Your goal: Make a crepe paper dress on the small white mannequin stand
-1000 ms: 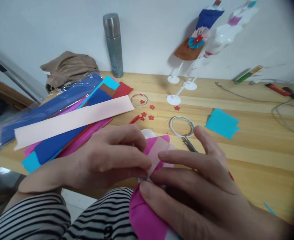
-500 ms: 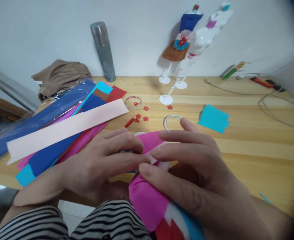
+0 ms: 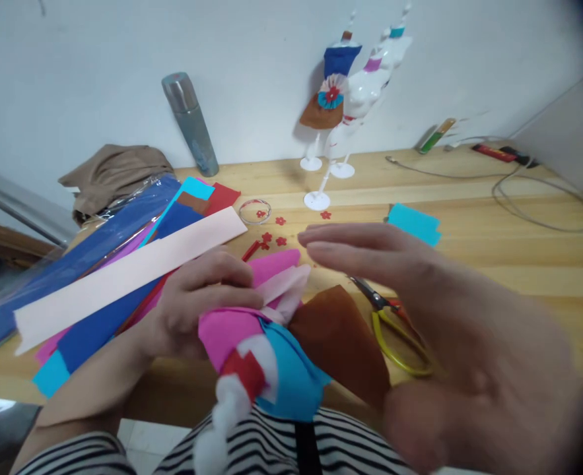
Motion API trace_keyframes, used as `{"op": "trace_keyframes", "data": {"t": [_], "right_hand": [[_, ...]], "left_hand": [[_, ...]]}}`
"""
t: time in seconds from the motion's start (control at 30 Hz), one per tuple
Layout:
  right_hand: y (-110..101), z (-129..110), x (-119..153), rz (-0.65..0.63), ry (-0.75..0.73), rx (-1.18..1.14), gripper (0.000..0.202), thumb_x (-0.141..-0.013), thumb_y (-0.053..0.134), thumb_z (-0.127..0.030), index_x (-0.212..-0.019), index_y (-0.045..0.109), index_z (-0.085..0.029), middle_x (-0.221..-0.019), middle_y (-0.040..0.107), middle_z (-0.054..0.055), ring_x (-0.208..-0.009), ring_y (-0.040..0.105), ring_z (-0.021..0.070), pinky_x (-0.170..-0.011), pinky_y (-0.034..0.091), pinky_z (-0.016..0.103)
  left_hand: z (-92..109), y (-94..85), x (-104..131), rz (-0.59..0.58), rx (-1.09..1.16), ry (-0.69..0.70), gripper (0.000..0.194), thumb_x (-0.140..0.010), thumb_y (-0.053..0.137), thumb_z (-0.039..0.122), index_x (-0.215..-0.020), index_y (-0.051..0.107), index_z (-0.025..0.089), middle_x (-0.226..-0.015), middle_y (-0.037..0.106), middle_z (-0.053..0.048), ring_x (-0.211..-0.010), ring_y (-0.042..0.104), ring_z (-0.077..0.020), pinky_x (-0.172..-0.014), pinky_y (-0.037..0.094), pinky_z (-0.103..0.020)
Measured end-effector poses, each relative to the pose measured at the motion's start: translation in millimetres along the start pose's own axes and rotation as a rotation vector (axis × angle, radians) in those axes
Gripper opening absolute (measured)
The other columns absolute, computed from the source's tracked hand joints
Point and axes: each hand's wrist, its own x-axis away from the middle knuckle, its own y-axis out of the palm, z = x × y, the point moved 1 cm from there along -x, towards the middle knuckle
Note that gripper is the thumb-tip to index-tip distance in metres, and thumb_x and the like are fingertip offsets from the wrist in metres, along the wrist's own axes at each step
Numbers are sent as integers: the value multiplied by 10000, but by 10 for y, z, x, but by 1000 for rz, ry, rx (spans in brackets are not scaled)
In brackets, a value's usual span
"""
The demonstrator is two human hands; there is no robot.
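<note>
My left hand (image 3: pixel 206 297) is closed around a small white dress form (image 3: pixel 219 415) dressed in pink (image 3: pixel 229 330) and blue crepe paper (image 3: pixel 296 376), with a red band at its neck. The form is tilted, its white neck post toward my striped lap. Folded pink and pale pink paper sticks up by my left fingertips. My right hand (image 3: pixel 420 303), blurred, is apart from the form, fingers stretched out and holding nothing. Below it, yellow-handled scissors (image 3: pixel 395 343) lie beside a brown paper piece (image 3: pixel 343 340); the hand partly hides the scissors.
Crepe paper strips (image 3: pixel 133 264) are piled at the left, near a grey flask (image 3: pixel 192 125). White dress forms (image 3: pixel 363 92) stand at the back wall. Small red flowers (image 3: pixel 280 221), a clear tape ring (image 3: pixel 255 212), a blue paper piece (image 3: pixel 414 224) and a cable (image 3: pixel 444 175) lie on the table.
My right hand has let go of the dress form and moved away to the right. The form has swung left in my left hand, uncovering its blue and brown paper and the scissors.
</note>
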Motion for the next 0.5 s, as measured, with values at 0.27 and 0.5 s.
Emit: {"op": "trace_keyframes", "data": {"t": [0.27, 0.5], "right_hand": [[-26, -1, -31, -4, -156, 19, 491, -890, 533, -19, -1331, 624, -216, -1324, 700, 82, -1286, 661, 211, -1033, 614, 302], [33, 85, -102, 18, -251, 107, 384, -920, 617, -48, -1264, 678, -207, -1322, 717, 116, -1314, 653, 236, -1096, 592, 401]], "left_hand": [[-197, -53, 17, 17, 269, -216, 294, -850, 811, 459, -912, 725, 185, -887, 658, -35, -713, 658, -141, -593, 573, -241], [-285, 64, 32, 75, 599, -388, 411, -631, 987, 305, -934, 748, 164, -857, 741, -25, -713, 691, -140, -580, 562, -195]]}}
